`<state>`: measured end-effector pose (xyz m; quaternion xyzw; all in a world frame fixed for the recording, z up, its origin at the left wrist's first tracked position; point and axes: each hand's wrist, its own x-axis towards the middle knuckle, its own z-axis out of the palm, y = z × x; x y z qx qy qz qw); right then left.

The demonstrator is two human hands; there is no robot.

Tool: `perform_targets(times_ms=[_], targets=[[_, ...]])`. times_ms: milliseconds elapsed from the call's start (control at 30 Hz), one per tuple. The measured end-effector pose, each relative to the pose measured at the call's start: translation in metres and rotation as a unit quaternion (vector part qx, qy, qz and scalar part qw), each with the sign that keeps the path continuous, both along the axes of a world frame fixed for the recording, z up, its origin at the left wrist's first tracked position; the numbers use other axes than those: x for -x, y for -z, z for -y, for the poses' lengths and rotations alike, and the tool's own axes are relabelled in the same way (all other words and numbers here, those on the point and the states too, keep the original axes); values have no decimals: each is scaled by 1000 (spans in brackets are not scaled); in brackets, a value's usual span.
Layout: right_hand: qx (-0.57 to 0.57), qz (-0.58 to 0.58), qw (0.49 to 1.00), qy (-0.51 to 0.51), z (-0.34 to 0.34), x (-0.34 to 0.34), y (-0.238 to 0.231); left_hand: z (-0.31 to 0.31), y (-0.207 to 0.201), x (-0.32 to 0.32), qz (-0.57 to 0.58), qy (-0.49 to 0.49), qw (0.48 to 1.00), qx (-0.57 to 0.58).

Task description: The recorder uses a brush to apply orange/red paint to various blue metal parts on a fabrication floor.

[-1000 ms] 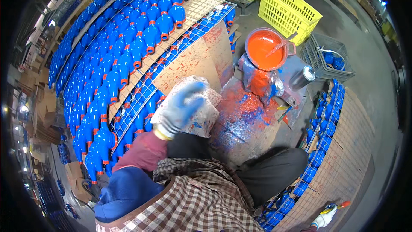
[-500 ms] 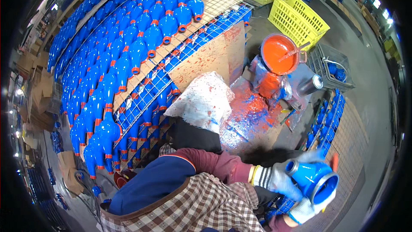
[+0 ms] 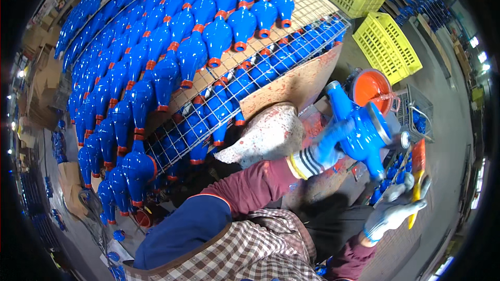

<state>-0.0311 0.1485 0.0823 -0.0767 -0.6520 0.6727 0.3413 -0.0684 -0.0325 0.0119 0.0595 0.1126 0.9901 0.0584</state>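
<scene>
My left hand (image 3: 329,147), in a blue-stained glove, grips a glossy blue cast pipe fitting (image 3: 364,134) by one side and holds it up above the floor, tilted. The fitting has a wide round opening with a rim and narrower necks at its ends. To its right my right hand (image 3: 390,213), in a whitish glove, holds a paintbrush (image 3: 417,190) with a yellow handle and red-coated bristles pointing up. The brush is apart from the fitting. Behind the fitting stands a pot of red paint (image 3: 374,92), partly hidden, with a stick or brush handle in it.
Rows of blue fittings with red ends (image 3: 177,67) fill the stacked boards and wire racks (image 3: 229,104) on the left. A paint-spotted white cloth (image 3: 271,132) lies before me. Yellow crates (image 3: 388,47) stand far right, a grey crate (image 3: 419,106) nearer.
My left hand has lifted the fitting up and to the left, toward the paint pot. The right hand has come off the fitting and moved right with the brush. The view has shifted.
</scene>
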Motion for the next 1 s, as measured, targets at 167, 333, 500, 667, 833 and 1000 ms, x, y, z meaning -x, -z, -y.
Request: perform_targets(times_ms=[167,333,500,667,833,1000], targets=[[-290,-49,947,-129,47,84,2,11,80,20,46,30,993,-106],[-282,-20,882,-378,128,162,9,3,100,14,171,-1,985,12],[-366,-14,794,-486,195,219,44,-6,78,16,233,39,970,-54],[-338,38,799,-496,230,248,73,-6,89,17,252,104,952,-141],[-341,40,814,-469,239,263,81,7,82,19,242,94,958,-125],[-332,26,828,-451,231,271,81,16,66,18,251,95,951,-154]])
